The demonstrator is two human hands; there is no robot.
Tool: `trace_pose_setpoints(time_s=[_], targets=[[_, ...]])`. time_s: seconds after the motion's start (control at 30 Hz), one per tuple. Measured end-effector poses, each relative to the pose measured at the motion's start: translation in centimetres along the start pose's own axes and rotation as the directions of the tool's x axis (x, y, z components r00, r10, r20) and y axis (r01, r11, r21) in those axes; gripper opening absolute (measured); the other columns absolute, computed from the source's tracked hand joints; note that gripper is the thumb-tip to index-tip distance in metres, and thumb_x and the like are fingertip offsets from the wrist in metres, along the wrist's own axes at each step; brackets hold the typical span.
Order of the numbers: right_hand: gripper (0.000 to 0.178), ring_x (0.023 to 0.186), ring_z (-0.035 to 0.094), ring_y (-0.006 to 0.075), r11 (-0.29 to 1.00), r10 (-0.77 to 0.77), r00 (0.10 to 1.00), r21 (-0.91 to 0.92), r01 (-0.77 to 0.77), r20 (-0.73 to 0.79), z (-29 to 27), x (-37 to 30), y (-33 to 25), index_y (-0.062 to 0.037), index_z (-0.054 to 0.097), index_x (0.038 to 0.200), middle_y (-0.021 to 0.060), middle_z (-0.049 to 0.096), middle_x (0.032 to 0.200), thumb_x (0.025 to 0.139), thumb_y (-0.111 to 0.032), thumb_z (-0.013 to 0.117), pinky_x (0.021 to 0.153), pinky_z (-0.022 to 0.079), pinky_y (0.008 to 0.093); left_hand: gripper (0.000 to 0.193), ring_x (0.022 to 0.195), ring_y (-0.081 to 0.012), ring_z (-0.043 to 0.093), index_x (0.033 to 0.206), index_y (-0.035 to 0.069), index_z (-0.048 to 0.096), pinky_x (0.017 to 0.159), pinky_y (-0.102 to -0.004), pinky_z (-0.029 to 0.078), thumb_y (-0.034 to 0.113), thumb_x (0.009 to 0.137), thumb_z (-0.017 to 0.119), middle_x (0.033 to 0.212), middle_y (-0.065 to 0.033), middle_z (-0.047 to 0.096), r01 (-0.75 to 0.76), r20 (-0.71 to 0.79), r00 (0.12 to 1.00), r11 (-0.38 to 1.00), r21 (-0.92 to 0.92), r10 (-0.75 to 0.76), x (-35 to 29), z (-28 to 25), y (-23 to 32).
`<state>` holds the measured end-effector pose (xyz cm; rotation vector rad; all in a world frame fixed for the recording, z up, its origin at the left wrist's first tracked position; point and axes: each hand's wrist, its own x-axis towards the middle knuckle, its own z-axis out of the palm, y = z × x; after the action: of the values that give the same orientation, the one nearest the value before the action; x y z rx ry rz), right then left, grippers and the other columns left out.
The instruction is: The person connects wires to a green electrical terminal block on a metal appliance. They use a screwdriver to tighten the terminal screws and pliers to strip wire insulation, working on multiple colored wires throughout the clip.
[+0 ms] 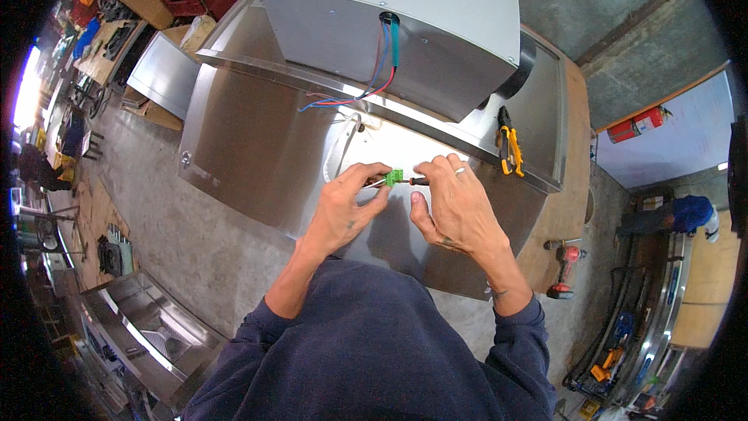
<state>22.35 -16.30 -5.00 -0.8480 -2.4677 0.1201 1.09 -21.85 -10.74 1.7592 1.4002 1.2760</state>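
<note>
Between finger and thumb, my left hand pinches a small green terminal block. A white cable runs from the metal surface toward that hand, and its end is partly hidden by my fingers. My right hand grips a small screwdriver with a dark handle, its tip at the block's right side. Beyond my hands stands a grey metal housing. Red, blue and dark wires in a teal sleeve hang out of a hole in its front. Whether they join the block I cannot see; their loose ends lie left of it.
Yellow-handled pliers lie on the stainless steel hood at right. A red cordless drill rests on the wooden board at the right edge. At far right a person in blue bends over. A steel sink-like unit stands lower left.
</note>
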Motion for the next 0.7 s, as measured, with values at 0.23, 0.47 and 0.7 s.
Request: trace_pose_setpoints(time_s=[0.23,0.47,0.7], targets=[[0.023,0.084,0.060,0.0296,0.999,0.001,0.996,-0.045,0.003,0.088,1.1,-1.1,0.8,-0.0032,0.060,0.112,0.0114,0.057,0.095,0.097,-0.011,0.077,0.070,0.054,0.0418,0.032,0.102,-0.0253,0.079,0.126,-0.001,0.073,0.088,-0.0368,0.062,0.002,0.095,0.078,0.111,-0.0160,0.077,0.006,-0.002,1.000,1.000,0.002,-0.006,0.1,-0.3,0.0],[0.019,0.084,0.061,0.0278,0.998,-0.025,0.997,-0.058,0.029,0.072,0.7,-0.8,0.4,-0.0044,0.062,0.102,0.0104,0.058,0.091,0.099,-0.018,0.076,0.069,0.054,0.0410,0.033,0.100,-0.0253,0.079,0.126,0.000,0.072,0.087,-0.0366,0.062,0.003,0.094,0.079,0.111,-0.0160,0.077,-0.005,0.028,1.000,1.000,0.004,0.005,-0.1,-0.4,-0.3],[0.027,0.079,0.065,0.0300,0.996,-0.001,1.000,-0.086,0.002,0.018,1.2,-0.8,0.4,-0.0068,0.058,0.090,0.0107,0.060,0.082,0.103,-0.026,0.073,0.066,0.057,0.0431,0.032,0.099,-0.0245,0.079,0.125,0.001,0.073,0.087,-0.0353,0.062,0.003,0.094,0.080,0.109,-0.0147,0.077,-0.025,-0.007,1.000,1.000,0.011,0.025,-0.2,-0.4,-0.3]])
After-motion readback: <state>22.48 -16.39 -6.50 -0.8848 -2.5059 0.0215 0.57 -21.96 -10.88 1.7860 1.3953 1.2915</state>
